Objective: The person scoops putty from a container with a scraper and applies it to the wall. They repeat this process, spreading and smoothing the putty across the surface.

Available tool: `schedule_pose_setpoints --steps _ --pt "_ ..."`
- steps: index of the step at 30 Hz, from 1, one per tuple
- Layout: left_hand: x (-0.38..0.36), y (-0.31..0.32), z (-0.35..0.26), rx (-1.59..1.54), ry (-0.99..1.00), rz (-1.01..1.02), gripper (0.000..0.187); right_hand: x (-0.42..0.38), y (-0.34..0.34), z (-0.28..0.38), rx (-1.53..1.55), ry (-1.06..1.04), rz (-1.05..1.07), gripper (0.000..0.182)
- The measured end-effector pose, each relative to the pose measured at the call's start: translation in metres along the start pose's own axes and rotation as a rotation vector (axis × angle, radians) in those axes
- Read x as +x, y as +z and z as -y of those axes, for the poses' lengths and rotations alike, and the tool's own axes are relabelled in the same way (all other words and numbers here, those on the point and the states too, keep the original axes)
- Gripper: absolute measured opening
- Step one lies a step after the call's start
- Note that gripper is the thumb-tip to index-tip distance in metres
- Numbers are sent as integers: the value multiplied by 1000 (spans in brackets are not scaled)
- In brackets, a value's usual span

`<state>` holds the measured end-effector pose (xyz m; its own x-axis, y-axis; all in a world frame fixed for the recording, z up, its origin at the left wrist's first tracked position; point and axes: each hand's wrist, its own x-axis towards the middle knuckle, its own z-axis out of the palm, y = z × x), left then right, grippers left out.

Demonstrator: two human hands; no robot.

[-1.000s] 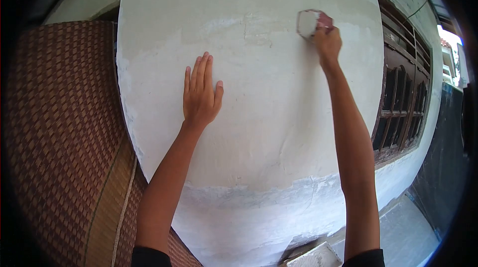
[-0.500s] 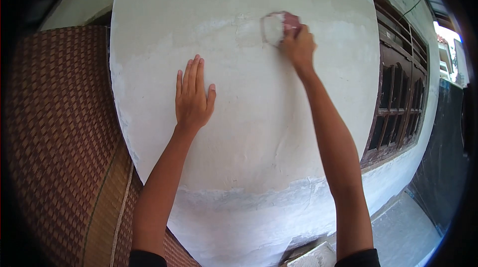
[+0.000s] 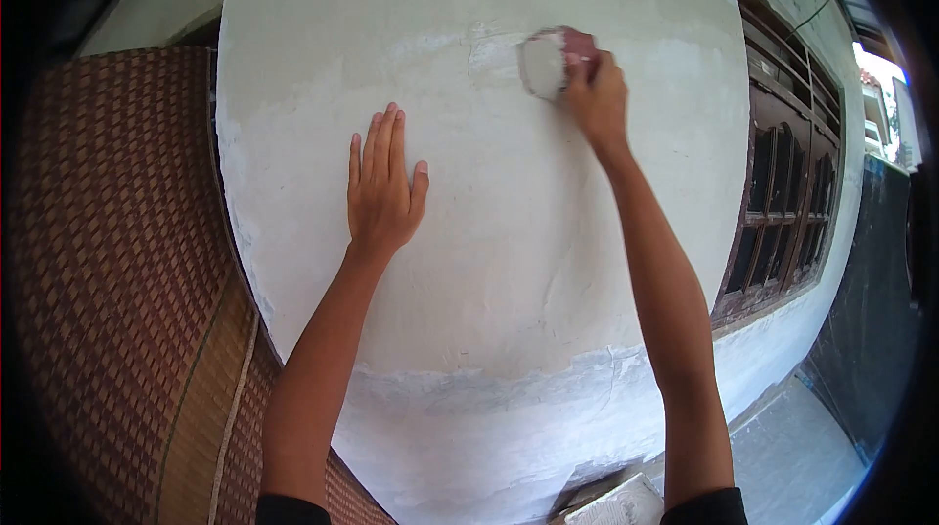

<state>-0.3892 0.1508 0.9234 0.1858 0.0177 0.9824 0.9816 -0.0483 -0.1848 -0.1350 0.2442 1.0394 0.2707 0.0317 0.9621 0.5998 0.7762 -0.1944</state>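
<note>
A pale plastered wall (image 3: 509,231) fills the middle of the head view, with a darker beige patch across its upper part. My left hand (image 3: 383,187) lies flat against the wall, fingers together and pointing up, holding nothing. My right hand (image 3: 595,94) is raised higher and presses a small sanding block (image 3: 543,60), reddish on its back and white with dust on its face, against the wall at the lower edge of the beige patch.
A woven brown bamboo panel (image 3: 117,261) stands to the left of the wall. A dark wooden window frame (image 3: 782,192) is at the right. A white object (image 3: 616,505) lies on the ground near the wall's base.
My right hand slid the sanding block left along the wall from the upper right toward the middle, then held about there. My left hand stayed flat on the wall.
</note>
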Motion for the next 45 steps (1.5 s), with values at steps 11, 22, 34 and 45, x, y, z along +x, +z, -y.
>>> schedule_pose_setpoints --steps 11,22,34,45 --pt "-2 6 -5 37 -15 3 59 -3 -8 16 218 24 128 36" --pt "-2 10 -8 66 -21 19 59 18 -3 16 351 59 -74 30" --pt "-5 12 -8 14 -2 18 60 52 -4 -24 -53 174 -79 40" --pt "-9 20 -9 -16 -6 6 62 13 28 35 240 -51 20 36"
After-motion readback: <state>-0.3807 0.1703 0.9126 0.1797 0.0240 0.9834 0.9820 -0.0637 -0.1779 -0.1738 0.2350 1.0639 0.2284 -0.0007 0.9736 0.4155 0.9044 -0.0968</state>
